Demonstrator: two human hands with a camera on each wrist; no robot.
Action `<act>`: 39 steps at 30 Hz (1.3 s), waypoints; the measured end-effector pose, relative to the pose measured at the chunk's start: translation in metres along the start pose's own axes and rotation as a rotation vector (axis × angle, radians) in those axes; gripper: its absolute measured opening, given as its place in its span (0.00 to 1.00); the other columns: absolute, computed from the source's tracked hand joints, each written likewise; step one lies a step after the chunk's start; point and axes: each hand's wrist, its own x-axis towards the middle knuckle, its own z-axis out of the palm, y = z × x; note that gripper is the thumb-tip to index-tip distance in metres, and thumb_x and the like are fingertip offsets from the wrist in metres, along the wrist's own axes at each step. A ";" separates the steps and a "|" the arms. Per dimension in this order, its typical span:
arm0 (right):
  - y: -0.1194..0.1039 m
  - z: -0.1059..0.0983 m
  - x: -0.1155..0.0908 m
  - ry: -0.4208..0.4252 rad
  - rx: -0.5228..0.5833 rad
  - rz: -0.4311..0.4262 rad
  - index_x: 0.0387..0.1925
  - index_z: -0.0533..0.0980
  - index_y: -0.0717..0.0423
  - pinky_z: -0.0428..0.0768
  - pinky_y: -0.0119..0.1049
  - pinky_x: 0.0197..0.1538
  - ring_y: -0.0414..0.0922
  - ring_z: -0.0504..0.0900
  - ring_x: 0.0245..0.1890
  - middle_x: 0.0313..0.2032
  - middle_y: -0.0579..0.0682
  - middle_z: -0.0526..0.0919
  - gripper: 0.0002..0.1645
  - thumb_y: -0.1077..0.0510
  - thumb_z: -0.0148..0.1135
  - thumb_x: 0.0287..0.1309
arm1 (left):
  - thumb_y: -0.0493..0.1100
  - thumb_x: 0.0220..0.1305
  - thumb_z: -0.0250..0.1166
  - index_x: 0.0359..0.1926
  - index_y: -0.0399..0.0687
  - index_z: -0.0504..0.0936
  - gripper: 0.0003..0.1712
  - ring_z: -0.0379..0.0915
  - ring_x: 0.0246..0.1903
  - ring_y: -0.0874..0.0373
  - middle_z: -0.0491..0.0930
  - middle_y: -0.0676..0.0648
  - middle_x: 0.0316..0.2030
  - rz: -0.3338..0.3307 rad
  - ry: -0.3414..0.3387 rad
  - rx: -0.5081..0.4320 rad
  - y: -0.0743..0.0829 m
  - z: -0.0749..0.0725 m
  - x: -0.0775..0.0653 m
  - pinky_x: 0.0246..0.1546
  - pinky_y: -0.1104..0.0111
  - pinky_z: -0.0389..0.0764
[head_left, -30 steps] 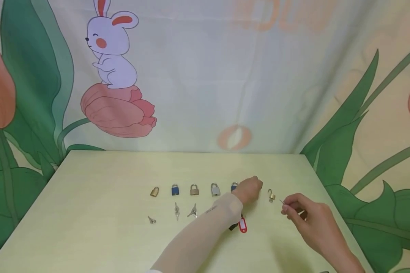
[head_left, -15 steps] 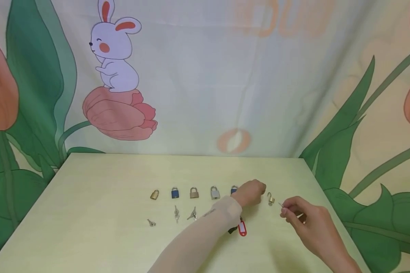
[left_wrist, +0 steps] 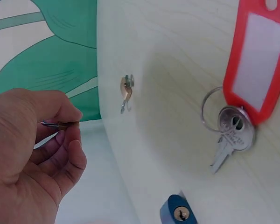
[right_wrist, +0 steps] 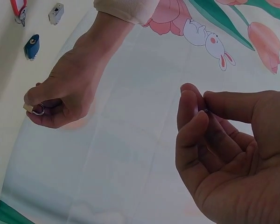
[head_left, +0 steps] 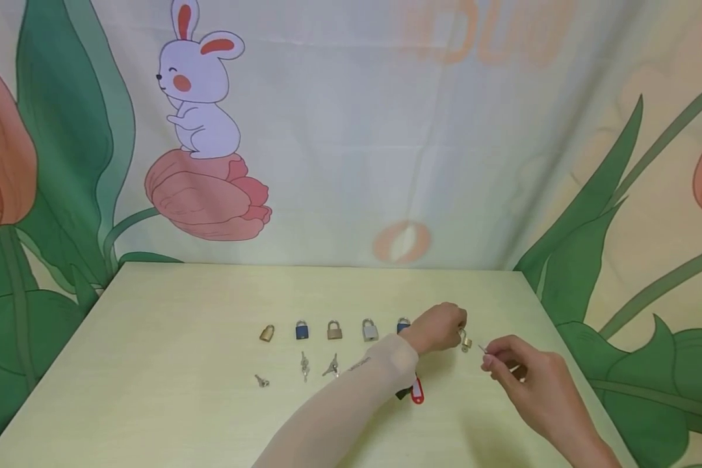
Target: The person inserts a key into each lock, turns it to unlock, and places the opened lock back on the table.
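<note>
My left hand (head_left: 441, 325) pinches a small brass padlock (right_wrist: 28, 108) by its body, its curved shackle showing in the right wrist view; the hand hides it in the head view. Just right of that hand, another brass padlock (head_left: 465, 341) lies on the table with its shackle open and a key (left_wrist: 132, 80) in it. My right hand (head_left: 529, 374) is raised beside this open padlock, thumb and forefinger pinching a thin silvery piece (head_left: 482, 348). Most of that piece is hidden by the fingertips, so I cannot tell its kind.
Left of my hands stretches a row of padlocks: brass (head_left: 267, 333), blue (head_left: 301, 331), tan (head_left: 335, 332), silver (head_left: 370, 331) and blue (head_left: 403, 325). Several keys (head_left: 305, 366) lie nearer me. A red key tag (head_left: 418, 392) with a ring and key sits by a black piece (head_left: 403, 393).
My left hand has moved a little right, closer to the open brass padlock. My right hand keeps nearly the same place and grip.
</note>
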 end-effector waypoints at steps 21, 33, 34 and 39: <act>-0.011 0.009 0.013 0.010 0.012 0.009 0.34 0.79 0.47 0.80 0.27 0.30 0.28 0.78 0.24 0.25 0.34 0.84 0.04 0.60 0.67 0.60 | 0.36 0.61 0.64 0.31 0.50 0.79 0.04 0.62 0.26 0.66 0.72 0.55 0.26 0.107 0.109 -0.055 -0.004 -0.043 -0.026 0.26 0.79 0.62; -0.020 0.015 0.018 0.022 0.049 -0.001 0.33 0.79 0.45 0.81 0.27 0.31 0.28 0.78 0.24 0.24 0.33 0.84 0.06 0.60 0.67 0.60 | 0.40 0.62 0.66 0.42 0.51 0.83 0.08 0.73 0.33 0.68 0.79 0.56 0.36 0.118 0.269 -0.033 0.007 -0.070 -0.058 0.34 0.83 0.71; -0.020 0.015 0.019 0.027 0.053 -0.009 0.33 0.79 0.45 0.81 0.27 0.31 0.28 0.78 0.24 0.24 0.33 0.84 0.06 0.60 0.67 0.60 | 0.40 0.62 0.65 0.42 0.50 0.83 0.08 0.73 0.34 0.68 0.79 0.56 0.35 0.127 0.282 -0.052 0.007 -0.072 -0.059 0.35 0.83 0.71; -0.024 0.014 0.021 0.053 0.055 -0.025 0.33 0.79 0.45 0.81 0.27 0.30 0.28 0.78 0.24 0.24 0.33 0.84 0.06 0.60 0.68 0.59 | 0.38 0.62 0.64 0.43 0.50 0.83 0.08 0.75 0.36 0.69 0.79 0.56 0.37 0.175 0.342 -0.068 0.012 -0.079 -0.064 0.37 0.86 0.71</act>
